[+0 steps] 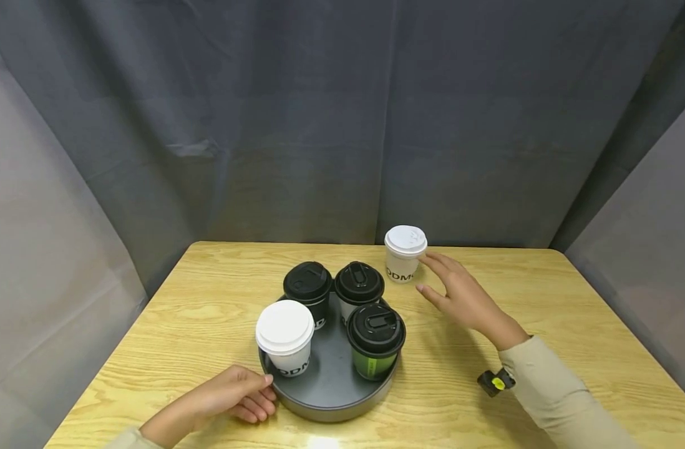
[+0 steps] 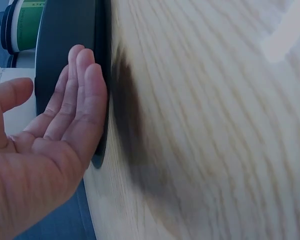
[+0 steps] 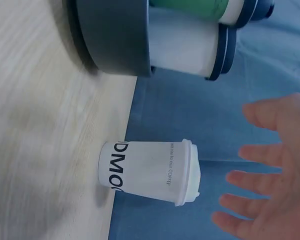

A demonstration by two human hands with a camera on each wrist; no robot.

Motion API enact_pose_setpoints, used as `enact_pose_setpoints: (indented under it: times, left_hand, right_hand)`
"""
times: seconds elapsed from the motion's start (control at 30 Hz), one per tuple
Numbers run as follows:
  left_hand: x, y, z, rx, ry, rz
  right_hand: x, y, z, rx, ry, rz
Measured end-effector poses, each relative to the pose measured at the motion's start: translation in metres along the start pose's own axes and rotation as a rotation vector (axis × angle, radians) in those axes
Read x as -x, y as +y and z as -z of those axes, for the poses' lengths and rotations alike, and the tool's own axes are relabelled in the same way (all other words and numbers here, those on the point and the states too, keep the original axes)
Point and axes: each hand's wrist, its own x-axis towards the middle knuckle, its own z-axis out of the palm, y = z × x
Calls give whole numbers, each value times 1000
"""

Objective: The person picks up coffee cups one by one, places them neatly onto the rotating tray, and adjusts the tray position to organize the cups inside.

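A round dark grey tray (image 1: pixel 331 408) holds several lidded paper cups. On it stand a white cup with a white lid (image 1: pixel 286 337), a black cup (image 1: pixel 309 290), a white cup with a black lid (image 1: pixel 359 287) and a green cup with a black lid (image 1: pixel 376 343). My left hand (image 1: pixel 238 393) is at the tray's near left side, thumb by the rim and fairly straight fingers (image 2: pixel 92 95) along the outer wall. Beyond the tray, another white-lidded cup (image 1: pixel 404 255) stands upright on the table. Beside it, my right hand (image 1: pixel 460 293) reaches with spread fingers, apart from the cup in the right wrist view.
The light wooden table (image 1: pixel 208 299) ends just behind the lone white cup. Dark grey cloth (image 1: pixel 297 125) hangs along the back, with paler panels at both sides. A small black device with a yellow dot (image 1: pixel 495 381) sits at the right wrist.
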Motion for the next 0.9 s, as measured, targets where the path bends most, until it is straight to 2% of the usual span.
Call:
enact_pose_setpoints:
  times: [0.2,0.47,0.63,0.77,0.9]
  left_hand:
    - [0,-1,-4,10,-11,11]
    - [-2,-2,-5,9,-16,14]
    - [-1,-1,-6,5,-18,13]
    - [0,-2,-8,2,-15,20]
    - [1,-1,-7,-1,-17,25]
  right_hand:
    - [-26,8,-3,-1,69,-9]
    - [-55,13,-8,3,88,-40]
    - [-73,19,-16,54,44,-91]
    - [-85,21,-20,93,-35,-139]
    - [-95,22,-23,83,-109,-173]
